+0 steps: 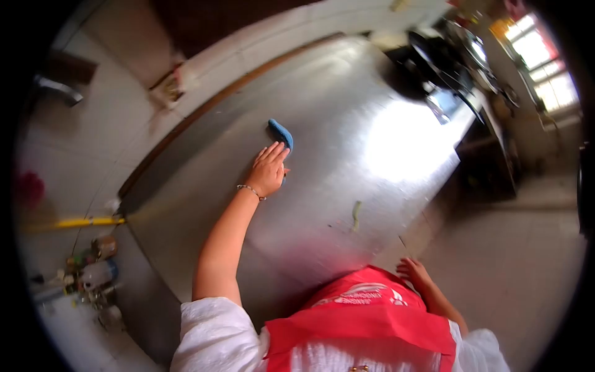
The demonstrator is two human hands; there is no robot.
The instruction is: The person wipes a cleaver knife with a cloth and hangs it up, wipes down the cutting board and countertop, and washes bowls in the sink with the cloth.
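Head view: the left hand (268, 172) lies flat, fingers out, on the blue cloth (281, 132), whose long way points ahead of it. The right hand (415, 273), farther off, hangs loose.

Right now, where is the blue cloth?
In the head view, the blue cloth lies slightly left of centre on the grey counter, partly covered by the left hand.

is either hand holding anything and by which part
The left hand lies over the near part of the blue cloth; whether it grips cannot be told. The right hand holds nothing visible.
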